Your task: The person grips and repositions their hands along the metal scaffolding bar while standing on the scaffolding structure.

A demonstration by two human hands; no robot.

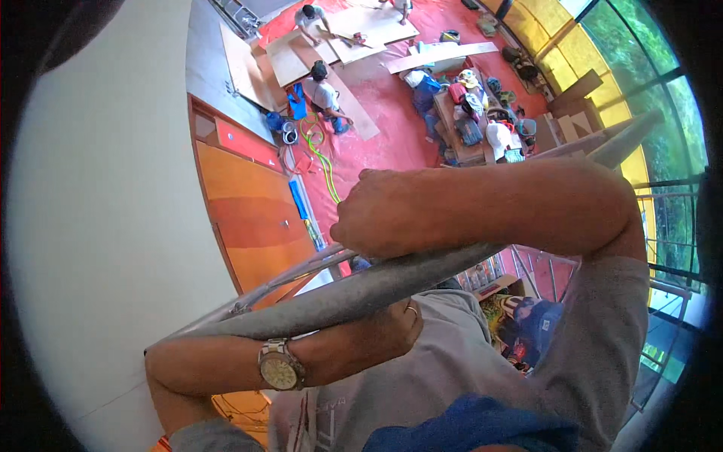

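A thick grey metal tube crosses in front of me, slanting up to the right. My right forearm lies along its far side, and my right hand is curled closed just above the tube. What its fingers hold, if anything, is hidden. On the near side of the tube, my left forearm runs beneath it, with a metal-banded wristwatch at the wrist. My left hand is close under the tube, in front of my grey shirt. One finger wears a ring; the rest of the fingers are turned from view.
Far below, people work around wooden boards on a red-covered floor. Bags and gear are piled on a table. A pale wall rises at left, beside an orange door. Scaffold bars and green-backed windows are at right.
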